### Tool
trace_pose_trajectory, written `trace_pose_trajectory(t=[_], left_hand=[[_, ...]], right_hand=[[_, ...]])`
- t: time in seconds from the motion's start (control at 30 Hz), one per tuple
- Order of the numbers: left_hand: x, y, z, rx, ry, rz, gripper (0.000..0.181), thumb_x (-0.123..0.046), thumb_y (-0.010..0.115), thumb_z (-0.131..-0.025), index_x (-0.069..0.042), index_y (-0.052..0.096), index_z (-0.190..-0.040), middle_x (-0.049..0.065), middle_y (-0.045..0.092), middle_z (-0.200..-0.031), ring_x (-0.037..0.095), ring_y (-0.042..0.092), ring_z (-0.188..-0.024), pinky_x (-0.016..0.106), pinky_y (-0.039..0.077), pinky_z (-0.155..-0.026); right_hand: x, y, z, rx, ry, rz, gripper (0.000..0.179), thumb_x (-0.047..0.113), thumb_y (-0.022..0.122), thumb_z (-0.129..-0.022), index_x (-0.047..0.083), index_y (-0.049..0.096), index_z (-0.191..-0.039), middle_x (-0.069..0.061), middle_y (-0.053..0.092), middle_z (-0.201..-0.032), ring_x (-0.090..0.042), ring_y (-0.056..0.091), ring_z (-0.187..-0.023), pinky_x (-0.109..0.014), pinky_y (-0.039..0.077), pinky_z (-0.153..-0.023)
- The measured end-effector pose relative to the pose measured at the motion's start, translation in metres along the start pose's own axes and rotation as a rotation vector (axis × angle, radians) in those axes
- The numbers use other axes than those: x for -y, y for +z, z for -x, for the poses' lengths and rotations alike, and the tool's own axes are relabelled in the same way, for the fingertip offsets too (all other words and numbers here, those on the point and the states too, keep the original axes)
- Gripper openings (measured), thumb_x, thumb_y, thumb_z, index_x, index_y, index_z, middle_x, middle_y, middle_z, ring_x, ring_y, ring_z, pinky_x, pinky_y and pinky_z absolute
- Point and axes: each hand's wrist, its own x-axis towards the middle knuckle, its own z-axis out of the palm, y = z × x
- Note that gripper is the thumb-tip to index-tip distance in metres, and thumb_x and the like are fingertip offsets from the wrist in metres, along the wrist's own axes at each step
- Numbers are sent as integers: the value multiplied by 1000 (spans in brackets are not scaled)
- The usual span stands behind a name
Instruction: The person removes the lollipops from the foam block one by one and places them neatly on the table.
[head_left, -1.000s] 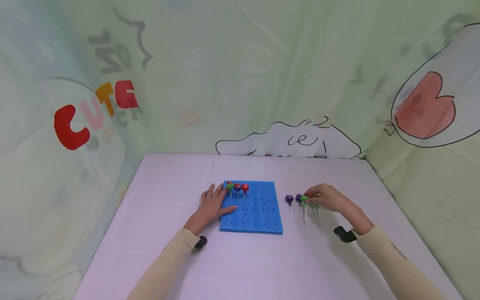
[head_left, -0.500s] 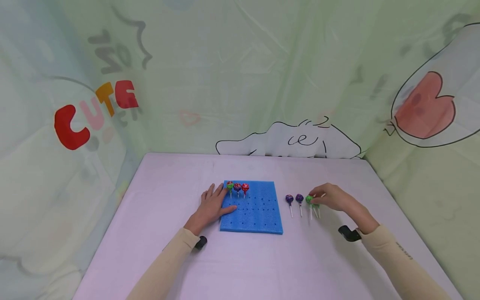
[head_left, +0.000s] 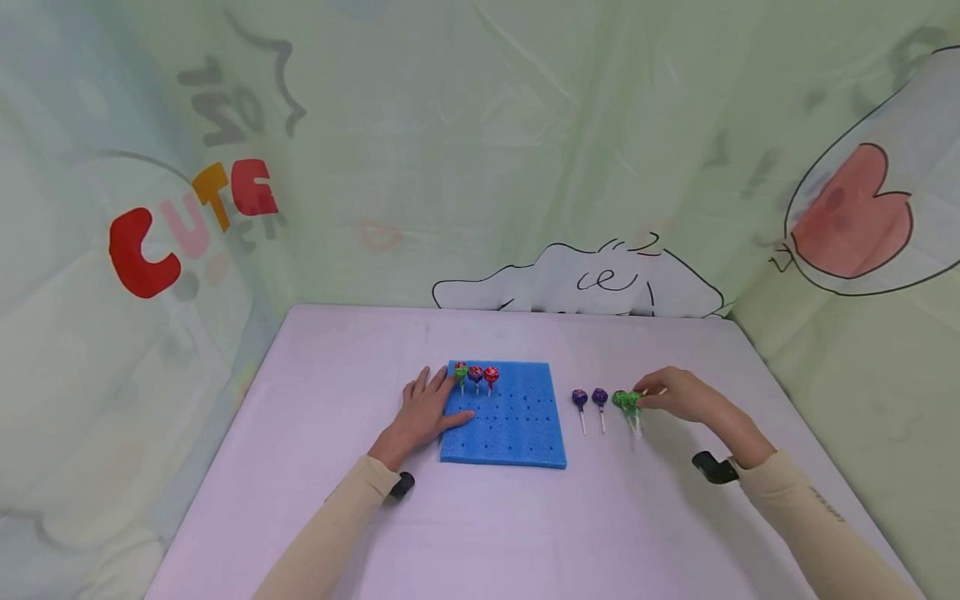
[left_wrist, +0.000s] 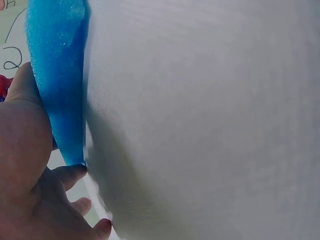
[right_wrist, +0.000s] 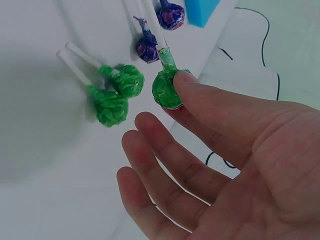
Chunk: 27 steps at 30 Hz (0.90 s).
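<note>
My right hand [head_left: 681,397] pinches a green-wrapped lollipop [right_wrist: 163,90] by its round head between thumb and forefinger, its white stick pointing away from the palm. The other fingers are loosely bent. Close beside it, two more green lollipops [right_wrist: 111,109] lie on the table, heads together. My left hand [head_left: 423,411] rests at the left edge of a blue foam board [head_left: 517,433], thumb over its top and fingers spread along the side. Three lollipops stand upright in the board's back left: a green one [head_left: 461,370], a purple-red one [head_left: 476,373] and a red one [head_left: 491,374].
Two purple lollipops [head_left: 580,398] lie side by side between the board and the green ones. Rows of small holes mark the board. The pale table [head_left: 495,533] ends at a printed cloth backdrop [head_left: 420,167] behind and at both sides.
My right hand has moved right with the green lollipop, away from the purple ones and over the other green ones. My left hand stays on the board.
</note>
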Motion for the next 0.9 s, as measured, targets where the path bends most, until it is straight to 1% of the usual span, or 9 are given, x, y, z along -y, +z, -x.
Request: trace_pose_trajectory(t=[0.17, 0.37, 0.43, 0.57, 0.77, 0.9], left_hand=[[0, 0, 0, 0, -4, -6, 82, -58, 59, -95, -10, 35, -156, 19, 25, -165, 47, 10, -154, 65, 16, -119], [0, 0, 0, -1, -4, -4, 81, -57, 60, -95, -10, 35, -156, 19, 25, -165, 47, 10, -154, 65, 16, -119], [0, 1, 0, 1, -5, -4, 81, -57, 59, -95, -9, 35, -156, 20, 25, -165, 47, 10, -154, 65, 16, -119], [1, 2, -1, 1, -8, -6, 81, -58, 59, -95, -10, 35, -156, 19, 25, -165, 47, 10, -154, 65, 16, -119], [1, 2, -2, -2, -13, -3, 82, -59, 58, -95, -11, 35, -157, 18, 24, -166, 46, 9, -154, 65, 15, -120], [0, 2, -1, 9, -19, -2, 82, -59, 58, -95, -11, 34, -157, 18, 24, -166, 46, 8, -155, 65, 14, -120]], right_hand=[[-10, -3, 2, 6, 2, -8, 32, 13, 67, -95, -10, 67, -118, -22, 71, -104, -30, 65, -91, -46, 55, -74], [-22, -6, 1, 17, 8, -2, 32, 13, 66, -95, -10, 67, -117, -27, 70, -110, -36, 67, -96, -51, 56, -79], [-25, -8, 1, 26, 4, 4, 31, 12, 66, -95, -11, 67, -116, -28, 70, -111, -38, 67, -98, -51, 56, -79], [-31, -12, -1, 47, 10, 30, 30, 11, 67, -94, -12, 67, -114, -28, 70, -109, -37, 67, -96, -50, 56, -78], [-41, -16, -10, 96, 65, 65, 27, 10, 68, -93, -10, 69, -111, -24, 70, -104, -34, 66, -92, -49, 55, -78], [-49, -14, -16, 115, 96, 78, 25, 10, 69, -92, -9, 70, -108, -24, 70, -102, -33, 66, -90, -50, 55, -78]])
